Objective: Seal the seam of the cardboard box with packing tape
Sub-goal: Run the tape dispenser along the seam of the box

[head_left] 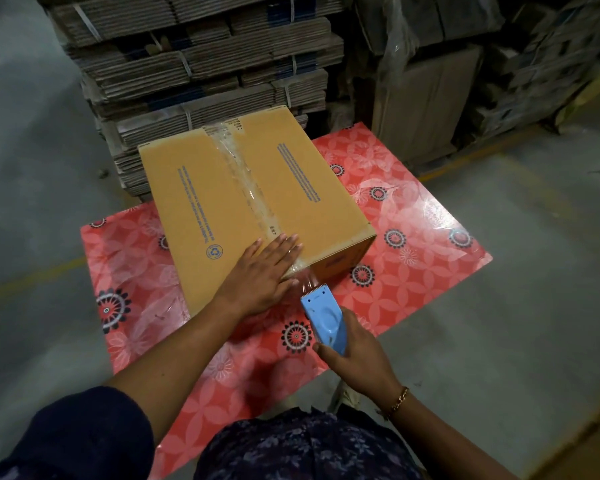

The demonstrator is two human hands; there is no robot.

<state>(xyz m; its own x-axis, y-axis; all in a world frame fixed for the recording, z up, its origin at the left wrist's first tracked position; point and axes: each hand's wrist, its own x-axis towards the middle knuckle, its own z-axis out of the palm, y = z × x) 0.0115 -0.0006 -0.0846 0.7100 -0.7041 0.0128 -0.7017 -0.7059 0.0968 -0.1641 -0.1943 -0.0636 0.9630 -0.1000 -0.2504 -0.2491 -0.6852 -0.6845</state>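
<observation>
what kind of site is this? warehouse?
Most likely a warehouse or packing area. Strapped bundles of flattened cardboard are stacked high behind the table, more wrapped stock stands at the right, and the floor is bare concrete with a painted line.

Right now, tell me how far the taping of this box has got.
Done: clear tape already covers the top seam of the cardboard box from far edge to near edge. In hand: the left hand presses the tape at the near edge while the right hand holds the blue dispenser, with tape stretched to it. Left: cutting the tape and smoothing its end down the front.
</observation>
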